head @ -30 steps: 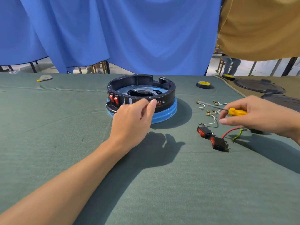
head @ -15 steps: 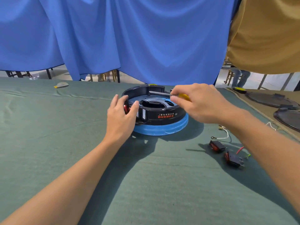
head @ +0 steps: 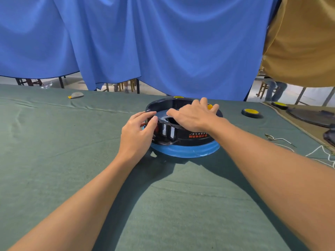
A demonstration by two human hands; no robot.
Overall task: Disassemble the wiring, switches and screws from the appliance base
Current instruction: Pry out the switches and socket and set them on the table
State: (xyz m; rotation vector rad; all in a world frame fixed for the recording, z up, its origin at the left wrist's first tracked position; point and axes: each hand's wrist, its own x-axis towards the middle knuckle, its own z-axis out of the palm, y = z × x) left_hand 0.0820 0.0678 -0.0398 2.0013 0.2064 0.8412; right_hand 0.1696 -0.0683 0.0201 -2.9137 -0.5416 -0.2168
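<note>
Appliance base (head: 183, 142), black ring on blue rim: centre of frame, on green table cloth (head: 54, 160). Left hand (head: 136, 134): fingers and thumb curled, gripping its left wall. Right hand (head: 192, 116): above the ring, fingers closed round a yellow-handled screwdriver (head: 210, 106).

Glossy black plastic appliance base (head: 195, 137) with smooth blue rim, on matt green woven tablecloth (head: 54, 142).

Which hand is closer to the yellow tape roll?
Right. The right hand is over the black base, left of the tape roll; the left hand is farther left.
</note>
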